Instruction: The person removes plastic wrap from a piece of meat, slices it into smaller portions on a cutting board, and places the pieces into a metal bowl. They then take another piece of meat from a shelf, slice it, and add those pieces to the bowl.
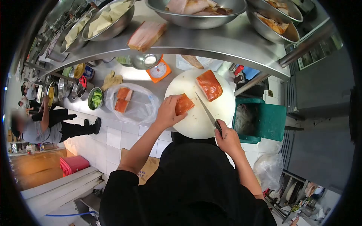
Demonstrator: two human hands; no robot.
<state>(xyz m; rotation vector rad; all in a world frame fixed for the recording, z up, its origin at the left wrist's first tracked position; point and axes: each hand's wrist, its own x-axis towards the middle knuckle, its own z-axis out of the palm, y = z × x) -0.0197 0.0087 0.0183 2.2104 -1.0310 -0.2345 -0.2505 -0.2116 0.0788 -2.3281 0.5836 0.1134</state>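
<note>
A round white cutting board (pixel 222 116) lies in front of me. At its left side my left hand (pixel 168 112) is closed around a small reddish-brown slab of meat (pixel 184 104). My right hand (pixel 227 138) grips the black handle of a knife (pixel 206 108), whose blade points up and left across the board, apart from the meat. A larger glazed slab of meat (pixel 209 86) rests near the board's upper right. To the left, a clear plastic bag (pixel 142 103) has pieces of the same meat (pixel 123 100) on it.
A steel shelf (pixel 211 39) crosses above the counter, bearing bowls and a pork slab (pixel 146 35). Behind the board stands an orange scale (pixel 158 70). A green bin (pixel 268 121) is at the right. A bowl of green vegetables (pixel 95 98) sits left. Another person (pixel 37 128) stands farther left.
</note>
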